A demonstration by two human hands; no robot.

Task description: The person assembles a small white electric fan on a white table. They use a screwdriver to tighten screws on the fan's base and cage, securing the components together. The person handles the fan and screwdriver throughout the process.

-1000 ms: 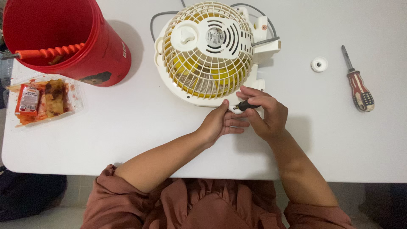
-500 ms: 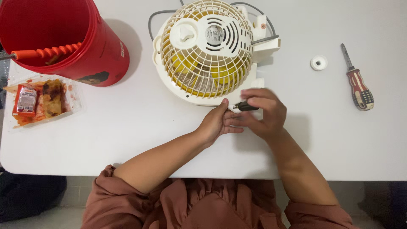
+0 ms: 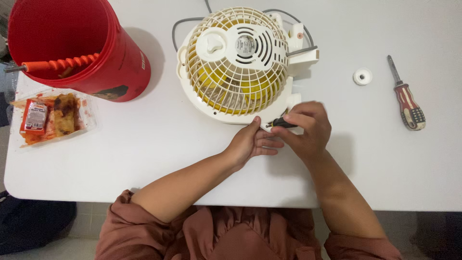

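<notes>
A small cream fan (image 3: 240,62) with yellow blades lies grille-up on the white table (image 3: 144,154). My right hand (image 3: 305,129) grips a small black screwdriver (image 3: 280,123) whose tip points left at the fan's near rim. My left hand (image 3: 252,143) rests just beside it, fingers together, thumb touching the fan's rim and fingertips meeting the right hand. Its palm holds nothing that I can see.
A red-handled screwdriver (image 3: 408,103) and a white round cap (image 3: 362,76) lie at the right. A red bucket (image 3: 77,45) with an orange auger bit (image 3: 60,63) stands at the back left, above a clear food tray (image 3: 50,118). The fan's grey cord (image 3: 185,23) runs behind.
The hands stay at the fan's near rim. The right hand has turned slightly around the small screwdriver; the left thumb has shifted a little along the rim.
</notes>
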